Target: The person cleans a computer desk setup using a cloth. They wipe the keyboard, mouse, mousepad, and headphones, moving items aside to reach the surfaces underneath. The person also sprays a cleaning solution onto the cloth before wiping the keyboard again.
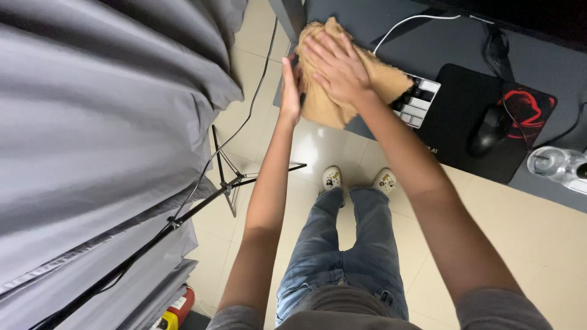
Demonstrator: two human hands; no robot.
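1. Pressing flat, the right hand point(336, 64) lay with fingers spread on a tan cloth point(342, 85) over the keyboard point(419, 101) at the desk point(367, 21) edge.
2. Left hand point(290, 91) stood edge-on against the cloth's side, fingers straight, gripping nothing.
3. Risk, as I judged: cloth overhung the edge and could slip off, or snag keys.

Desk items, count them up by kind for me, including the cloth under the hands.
Tan cloth: 1
Keyboard, partly covered by the cloth: 1
Black mouse: 1
Black mouse pad with red design: 1
Clear glass object at the desk's edge: 1
Total: 5
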